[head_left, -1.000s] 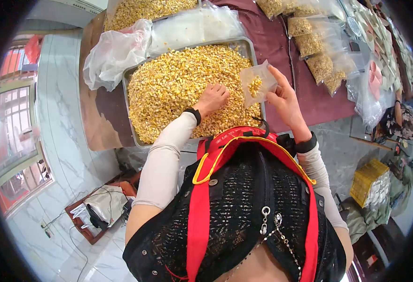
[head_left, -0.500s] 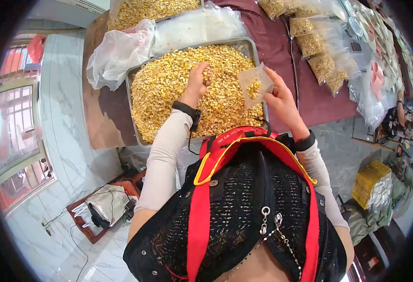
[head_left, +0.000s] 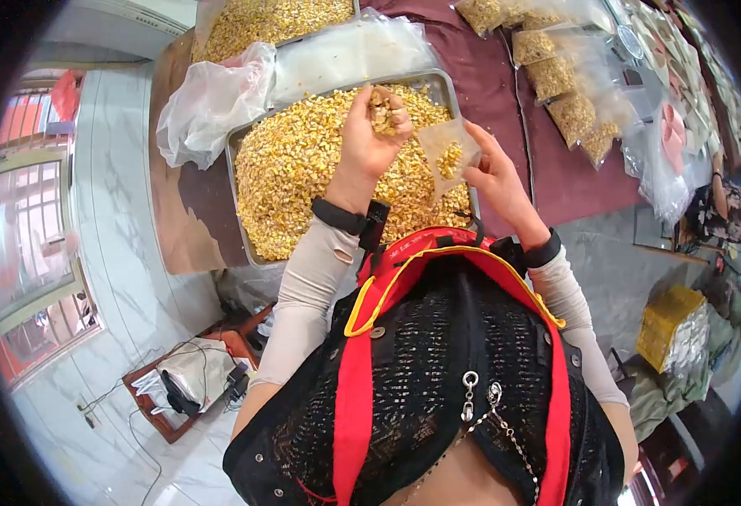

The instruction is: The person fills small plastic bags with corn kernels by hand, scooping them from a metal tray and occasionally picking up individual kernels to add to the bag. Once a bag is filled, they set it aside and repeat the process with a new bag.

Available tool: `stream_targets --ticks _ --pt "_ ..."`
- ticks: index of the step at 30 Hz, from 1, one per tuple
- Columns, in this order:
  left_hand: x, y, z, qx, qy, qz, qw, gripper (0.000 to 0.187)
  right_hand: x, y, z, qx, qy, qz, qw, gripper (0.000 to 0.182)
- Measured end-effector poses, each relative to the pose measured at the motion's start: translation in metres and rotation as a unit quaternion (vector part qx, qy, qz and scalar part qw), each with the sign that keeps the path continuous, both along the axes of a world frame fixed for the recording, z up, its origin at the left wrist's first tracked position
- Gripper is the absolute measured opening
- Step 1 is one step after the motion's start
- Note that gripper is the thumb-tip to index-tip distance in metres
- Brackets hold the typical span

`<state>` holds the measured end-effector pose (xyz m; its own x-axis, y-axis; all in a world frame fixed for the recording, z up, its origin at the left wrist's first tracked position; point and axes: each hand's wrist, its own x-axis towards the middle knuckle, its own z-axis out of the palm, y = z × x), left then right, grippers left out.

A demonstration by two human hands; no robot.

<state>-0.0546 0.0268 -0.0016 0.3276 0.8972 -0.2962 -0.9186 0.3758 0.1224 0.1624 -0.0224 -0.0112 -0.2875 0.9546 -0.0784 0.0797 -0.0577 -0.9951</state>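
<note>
Here — two hands (head_left: pixel 372 139), one held bag (head_left: pixel 441 152)

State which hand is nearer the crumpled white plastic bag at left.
Left. The left hand, cupping yellow kernels, is right of the bag; the right hand is farther right, holding a small clear plastic pouch.

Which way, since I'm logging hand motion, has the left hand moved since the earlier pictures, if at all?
Yes: against the metal tray, the left hand has shifted toward the far rim and appears lifted above the corn.
</note>
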Motion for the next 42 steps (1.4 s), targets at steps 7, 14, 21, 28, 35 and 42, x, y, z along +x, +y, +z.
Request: stream_targets --ticks 7,14,21,28,35,42 --pt "0.057 -0.009 0.025 0.061 0.223 0.035 0.972 0.03 0.003 -0.001 0.008 -0.022 -0.04 0.025 0.999 0.067" --pt "0.074 -0.011 0.021 0.107 0.287 0.077 0.949 0.032 0.002 -0.003 0.004 0.002 -0.006 -0.008 1.0 0.063" --pt "0.067 -0.006 0.021 0.154 0.269 0.092 0.946 0.035 0.001 0.0 0.003 0.012 -0.005 -0.006 1.0 0.062" --pt "0.056 0.001 0.02 0.142 0.264 0.099 0.949 0.035 -0.003 0.003 0.002 0.005 -0.003 0.001 1.0 0.062" --pt "0.005 0.028 -0.059 0.038 0.428 0.065 0.901 0.026 0.004 0.003 0.005 -0.028 0.001 -0.006 1.0 0.063" --pt "-0.026 0.013 -0.211 0.365 0.895 -0.179 0.184 0.021 0.007 0.005 0.006 -0.043 -0.008 -0.003 0.999 0.064"
